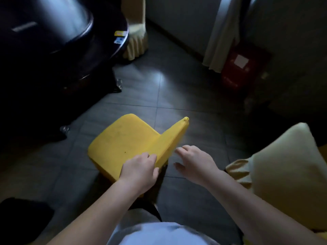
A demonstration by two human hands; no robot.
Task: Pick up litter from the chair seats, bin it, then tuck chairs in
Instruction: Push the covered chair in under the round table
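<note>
Closest to the lens, a pale shirt front fills the bottom edge, with both bare forearms reaching out from it over the dark tiled floor [159, 89]. Largest ahead is the round dark table [58, 55] at upper left, well apart from the yellow chair [127, 138] standing out on the tiles. Its seat shows no litter, only a tiny dark speck too small to name, so the picking-up part looks done for this chair at least, and no bin is in view. What remains is the tucking in. A cream-covered chair [290, 175] sits at the right edge. The left hand [139, 171] grips the near end of the yellow backrest, fingers curled over its top edge. The right hand [196, 161] hovers just beside the backrest, fingers spread and relaxed, holding nothing.
</note>
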